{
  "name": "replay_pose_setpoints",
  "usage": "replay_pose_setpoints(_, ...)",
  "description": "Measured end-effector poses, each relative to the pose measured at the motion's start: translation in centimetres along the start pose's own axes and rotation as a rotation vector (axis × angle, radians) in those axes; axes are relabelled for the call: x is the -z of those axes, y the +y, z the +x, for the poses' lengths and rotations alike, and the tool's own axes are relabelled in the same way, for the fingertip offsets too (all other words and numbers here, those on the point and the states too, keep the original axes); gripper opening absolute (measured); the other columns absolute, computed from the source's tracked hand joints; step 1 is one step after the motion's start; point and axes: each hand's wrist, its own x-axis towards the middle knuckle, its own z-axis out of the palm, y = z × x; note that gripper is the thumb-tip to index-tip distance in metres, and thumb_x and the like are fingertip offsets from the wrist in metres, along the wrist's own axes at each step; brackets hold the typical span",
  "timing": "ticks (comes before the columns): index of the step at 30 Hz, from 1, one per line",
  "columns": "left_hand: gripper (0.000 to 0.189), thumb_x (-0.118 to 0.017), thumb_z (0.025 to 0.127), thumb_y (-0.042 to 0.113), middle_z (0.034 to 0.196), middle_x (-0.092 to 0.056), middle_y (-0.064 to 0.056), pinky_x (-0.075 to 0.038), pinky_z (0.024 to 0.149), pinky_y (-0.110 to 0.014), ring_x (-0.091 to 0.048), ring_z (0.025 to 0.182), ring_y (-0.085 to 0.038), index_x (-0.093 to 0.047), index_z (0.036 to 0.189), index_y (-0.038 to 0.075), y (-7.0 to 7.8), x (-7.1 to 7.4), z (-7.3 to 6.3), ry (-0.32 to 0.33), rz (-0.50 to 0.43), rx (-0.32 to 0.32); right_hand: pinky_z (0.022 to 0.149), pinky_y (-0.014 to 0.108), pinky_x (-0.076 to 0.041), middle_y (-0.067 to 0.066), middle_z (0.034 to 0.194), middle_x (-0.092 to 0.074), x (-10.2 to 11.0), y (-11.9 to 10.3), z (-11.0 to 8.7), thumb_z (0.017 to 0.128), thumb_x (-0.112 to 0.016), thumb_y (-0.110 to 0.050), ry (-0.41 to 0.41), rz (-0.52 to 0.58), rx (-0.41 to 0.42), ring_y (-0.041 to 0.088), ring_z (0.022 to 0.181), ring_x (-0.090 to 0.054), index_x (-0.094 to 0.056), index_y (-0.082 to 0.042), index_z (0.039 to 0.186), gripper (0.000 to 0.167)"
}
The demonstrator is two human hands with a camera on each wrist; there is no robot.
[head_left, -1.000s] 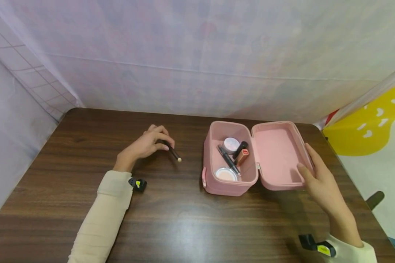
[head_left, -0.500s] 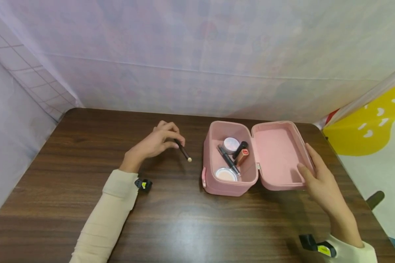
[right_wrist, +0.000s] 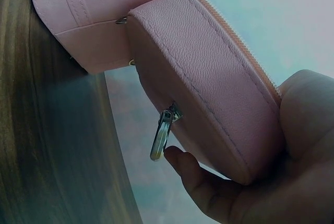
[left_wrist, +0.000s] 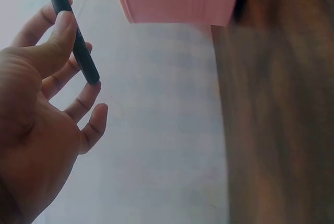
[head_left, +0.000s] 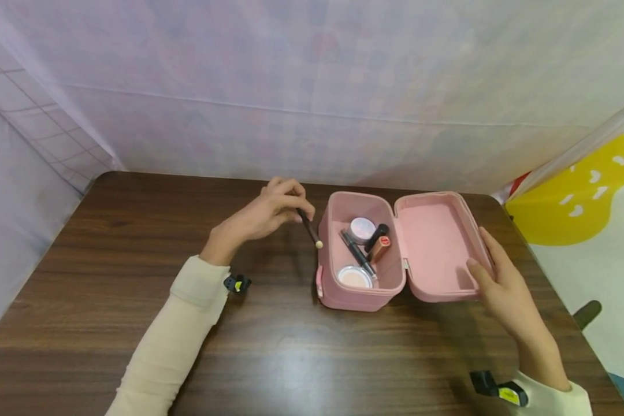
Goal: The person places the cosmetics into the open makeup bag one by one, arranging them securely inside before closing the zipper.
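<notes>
My left hand [head_left: 275, 211] pinches a slim dark cosmetic pen [head_left: 307, 225] with a pale tip, just left of the pink makeup case [head_left: 364, 301]. In the left wrist view the thumb and fingertips lie on the pen [left_wrist: 86, 62]. Its pale tip points down toward the case's left wall. My right hand [head_left: 507, 292] grips the outer edge of the case's lid [head_left: 439, 245], which is swung out to the right. Inside the case lie a round jar [head_left: 361, 229], another dark pen [head_left: 357, 253], a lipstick [head_left: 378, 250], a black tube [head_left: 377, 236] and a round compact [head_left: 355, 278].
Everything stands on a dark wooden table [head_left: 291, 358]. A pale hanging cloth [head_left: 291, 115] borders its far edge. A pink handle [head_left: 319, 281] juts from the case's left side. A metal zipper pull [right_wrist: 163, 134] hangs from the lid.
My left hand has moved right and slightly away from me, bringing the dark pen beside the case's left wall. The right hand keeps holding the lid in the same place.
</notes>
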Motion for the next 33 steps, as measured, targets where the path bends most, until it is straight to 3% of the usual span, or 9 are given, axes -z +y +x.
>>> replay_pose_setpoints(7,0.019,-0.068,0.083,0.011,0.103,-0.051,-0.004,-0.032,0.088,-0.043,-0.039,0.1,-0.027,-0.073,0.1,0.018,1.1,0.1,2.9,-0.077,0.036,-0.078,0.095,0.073,-0.019,0.029,0.152,-0.016,0.0,0.0,0.0,0.102,-0.045,-0.024,0.004,-0.002,-0.003,0.056,0.126,-0.027,-0.007,-0.019,0.155,0.066)
replay_pose_setpoints(11,0.019,-0.069,0.084,0.013,0.106,-0.051,-0.003,-0.032,0.087,-0.041,-0.039,0.102,-0.025,-0.074,0.1,0.022,1.6,-0.2,4.3,-0.139,0.099,-0.083,0.097,0.072,-0.017,0.029,0.152,-0.016,0.0,0.1,0.0,0.101,-0.045,-0.024,0.008,0.003,0.011,0.055,0.127,-0.026,-0.008,-0.02,0.155,0.066)
replay_pose_setpoints(21,0.025,-0.067,0.088,0.01,0.113,-0.051,-0.001,-0.029,0.086,-0.042,-0.035,0.106,-0.024,-0.074,0.101,0.03,2.3,-1.3,7.2,-0.367,0.307,-0.013,0.094,0.073,-0.02,0.029,0.152,-0.018,-0.2,0.2,0.0,0.101,-0.046,-0.026,0.0,-0.007,0.005,0.056,0.127,-0.026,-0.007,-0.022,0.155,0.066)
replay_pose_setpoints(26,0.026,-0.066,0.089,0.009,0.107,-0.047,0.001,-0.027,0.085,-0.039,-0.032,0.101,-0.021,-0.073,0.1,0.032,2.7,-2.2,8.3,-0.477,0.413,0.016,0.091,0.075,-0.023,0.03,0.151,-0.018,-0.2,0.3,0.1,0.101,-0.046,-0.026,-0.003,-0.015,0.002,0.057,0.125,-0.028,-0.007,-0.022,0.155,0.066)
replay_pose_setpoints(31,0.022,-0.062,0.092,0.01,0.11,-0.047,0.0,-0.024,0.099,-0.049,-0.03,0.104,-0.023,-0.071,0.092,0.03,2.9,-3.3,9.0,-0.544,0.437,0.034,0.094,0.073,-0.021,0.03,0.151,-0.018,-0.4,0.3,0.2,0.101,-0.046,-0.024,0.005,0.003,0.016,0.056,0.126,-0.027,-0.008,-0.021,0.155,0.066)
replay_pose_setpoints(33,0.018,-0.061,0.091,0.013,0.116,-0.047,-0.001,-0.02,0.104,-0.053,-0.03,0.109,-0.024,-0.07,0.088,0.027,2.9,-3.7,9.2,-0.549,0.403,0.084,0.095,0.072,-0.02,0.03,0.151,-0.018,-0.5,0.2,0.2,0.101,-0.046,-0.024,0.01,0.006,0.022,0.055,0.127,-0.027,-0.009,-0.02,0.155,0.066)
